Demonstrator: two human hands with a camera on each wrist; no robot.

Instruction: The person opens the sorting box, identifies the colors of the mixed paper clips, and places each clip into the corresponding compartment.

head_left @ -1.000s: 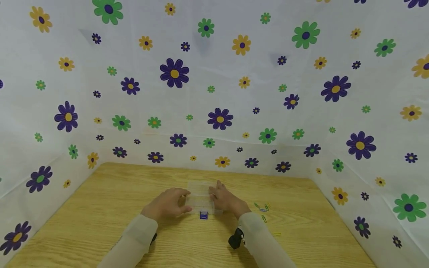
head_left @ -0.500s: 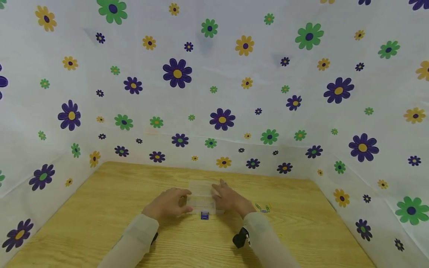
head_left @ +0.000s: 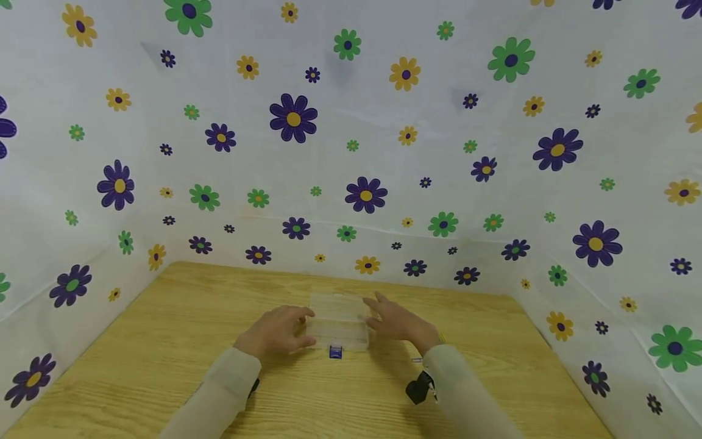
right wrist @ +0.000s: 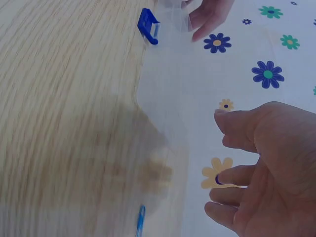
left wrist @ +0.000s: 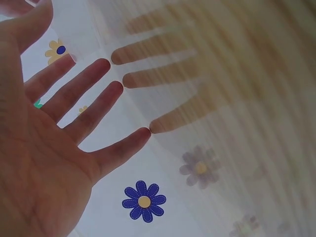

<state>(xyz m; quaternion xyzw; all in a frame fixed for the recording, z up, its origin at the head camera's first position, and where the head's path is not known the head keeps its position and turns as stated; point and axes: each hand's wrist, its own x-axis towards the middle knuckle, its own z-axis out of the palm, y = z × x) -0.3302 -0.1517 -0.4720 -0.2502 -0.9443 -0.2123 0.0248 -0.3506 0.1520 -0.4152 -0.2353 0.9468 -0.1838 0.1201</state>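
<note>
A clear plastic box [head_left: 337, 335] lies on the table with its clear lid [head_left: 340, 306] folded back behind it. At its front edge is a blue latch [head_left: 336, 352], also visible in the right wrist view. My left hand [head_left: 276, 331] stays at the box's left edge, thumb in front and fingers behind; in the left wrist view its fingers look straight and spread. To the right of the box, my right hand [head_left: 397, 318] has loosely bent fingers and holds nothing. A blue paper clip [right wrist: 140, 220] lies below it in the right wrist view.
Near my right wrist, parts of other paper clips [head_left: 417, 360] show; the wrist and sleeve hide the rest. White cloth walls [head_left: 351, 201] with printed flowers enclose the wooden table [head_left: 307, 396] at the back and sides.
My right hand has moved right, off the box's right side, and now covers most of the paper clips. The left hand has kept its place beside the box.
</note>
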